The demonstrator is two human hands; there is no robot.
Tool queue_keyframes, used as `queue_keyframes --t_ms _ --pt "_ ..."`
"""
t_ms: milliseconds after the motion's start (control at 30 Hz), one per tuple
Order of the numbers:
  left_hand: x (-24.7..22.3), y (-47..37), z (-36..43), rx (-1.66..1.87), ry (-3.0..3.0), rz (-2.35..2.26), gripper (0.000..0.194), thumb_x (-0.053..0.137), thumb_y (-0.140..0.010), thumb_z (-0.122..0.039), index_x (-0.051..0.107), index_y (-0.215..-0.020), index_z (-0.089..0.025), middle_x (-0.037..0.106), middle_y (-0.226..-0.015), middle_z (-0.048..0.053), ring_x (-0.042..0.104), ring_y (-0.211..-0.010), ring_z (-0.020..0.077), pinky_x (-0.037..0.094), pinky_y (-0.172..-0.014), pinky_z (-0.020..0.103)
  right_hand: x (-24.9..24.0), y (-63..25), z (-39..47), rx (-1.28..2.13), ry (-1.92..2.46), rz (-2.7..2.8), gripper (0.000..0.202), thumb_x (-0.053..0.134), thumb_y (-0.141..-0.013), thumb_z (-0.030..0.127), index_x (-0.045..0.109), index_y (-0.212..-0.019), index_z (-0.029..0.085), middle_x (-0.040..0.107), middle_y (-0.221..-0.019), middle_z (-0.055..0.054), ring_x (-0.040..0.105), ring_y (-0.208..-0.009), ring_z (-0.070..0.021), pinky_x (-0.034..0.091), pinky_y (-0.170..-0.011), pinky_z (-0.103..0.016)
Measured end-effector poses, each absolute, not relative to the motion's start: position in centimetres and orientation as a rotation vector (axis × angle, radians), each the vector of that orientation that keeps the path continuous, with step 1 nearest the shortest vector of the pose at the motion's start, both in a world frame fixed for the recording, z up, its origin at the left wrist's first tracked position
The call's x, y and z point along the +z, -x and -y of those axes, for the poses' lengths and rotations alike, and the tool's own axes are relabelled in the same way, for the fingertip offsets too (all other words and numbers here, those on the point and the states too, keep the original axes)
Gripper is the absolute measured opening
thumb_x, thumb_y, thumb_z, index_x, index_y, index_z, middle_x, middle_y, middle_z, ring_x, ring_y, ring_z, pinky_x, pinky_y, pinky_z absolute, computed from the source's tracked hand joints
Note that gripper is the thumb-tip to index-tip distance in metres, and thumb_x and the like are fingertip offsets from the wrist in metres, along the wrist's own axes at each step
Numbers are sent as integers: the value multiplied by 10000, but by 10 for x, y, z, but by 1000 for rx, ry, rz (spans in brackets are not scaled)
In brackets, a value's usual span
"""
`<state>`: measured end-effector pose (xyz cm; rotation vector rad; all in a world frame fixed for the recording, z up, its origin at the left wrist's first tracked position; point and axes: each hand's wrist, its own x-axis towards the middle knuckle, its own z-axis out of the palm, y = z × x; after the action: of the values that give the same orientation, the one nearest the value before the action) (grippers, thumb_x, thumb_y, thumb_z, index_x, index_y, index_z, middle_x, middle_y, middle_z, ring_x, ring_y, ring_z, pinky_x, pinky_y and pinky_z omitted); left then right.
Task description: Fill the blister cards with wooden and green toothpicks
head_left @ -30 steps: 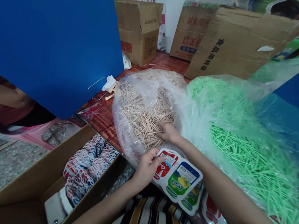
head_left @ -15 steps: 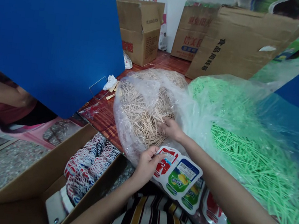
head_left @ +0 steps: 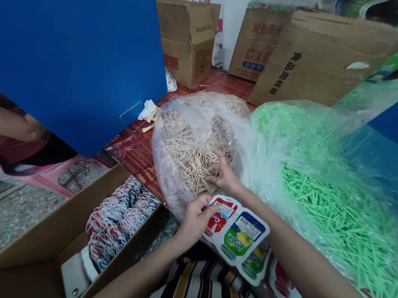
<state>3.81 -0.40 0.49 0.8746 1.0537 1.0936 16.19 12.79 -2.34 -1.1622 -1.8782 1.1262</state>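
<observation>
My left hand [head_left: 195, 221] pinches a joined pair of printed packs [head_left: 239, 236], one half red with "Cola", the other blue and green with "Sprite". It is held over my lap, near the front of a clear plastic bag. Inside that bag lies a heap of thin pale sticks [head_left: 192, 155], apparently wooden. My right hand [head_left: 225, 176] reaches into the bag's opening, its fingers apart against the heap's right side. Nothing clearly shows in its grasp. More printed packs [head_left: 282, 281] lie under my right forearm, partly hidden by it.
To the right, another clear bag holds green sticks [head_left: 338, 213]. An open carton [head_left: 19, 237] at lower left contains stacked packs [head_left: 118, 221] and a white block-like object [head_left: 75, 277]. Cardboard boxes [head_left: 203, 41] stand behind. A blue panel [head_left: 76, 43] rises at left, beside another person's arm [head_left: 3, 121].
My right hand has shifted slightly left and its fingers have spread wider at the pale sticks. My left hand and the packs stay nearly still.
</observation>
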Motion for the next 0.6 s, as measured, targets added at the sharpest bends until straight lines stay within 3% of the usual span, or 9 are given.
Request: queue_keyframes --t_ms 233,367,467,533,600 --pt "3 -38 4 1087 -871 -1063 169 645 -735 -293 565 -711 -146 589 -592 -21 525 -526 108 430 -507 212 -24 -159 -124 902 1270 2069 956 602 -659 52 60 -1436 178 643 -930 -30 603 -764 -158 467 -742 -285" --pt "2 -38 4 1083 -840 -1067 192 664 -724 -316 566 -713 -152 597 -598 -20 534 -530 113 438 -508 216 -18 -158 -124 761 1412 2168 958 609 -695 79 6 -1437 136 641 -1061 -74 616 -906 -160 467 -816 -269" --pt "4 -38 4 1079 -826 -1060 220 682 -713 -339 566 -714 -152 595 -585 -25 528 -509 108 436 -495 213 -8 -159 -126 649 1560 2340 747 634 -704 123 296 -1369 95 641 -1087 -117 607 -981 -199 454 -856 -288" --pt "4 -38 5 1080 -830 -1055 223 680 -718 -340 565 -713 -150 594 -581 -28 525 -497 104 434 -489 209 -1 -159 -127 594 1599 2401 524 658 -698 169 515 -1194 75 642 -1074 -167 590 -1019 -265 439 -875 -339" --pt "5 -39 5 1082 -839 -1056 219 676 -724 -337 567 -715 -148 595 -581 -28 526 -496 102 433 -487 206 3 -156 -129 553 1631 2466 312 653 -716 214 626 -997 79 652 -1028 -197 593 -1002 -305 436 -865 -374"
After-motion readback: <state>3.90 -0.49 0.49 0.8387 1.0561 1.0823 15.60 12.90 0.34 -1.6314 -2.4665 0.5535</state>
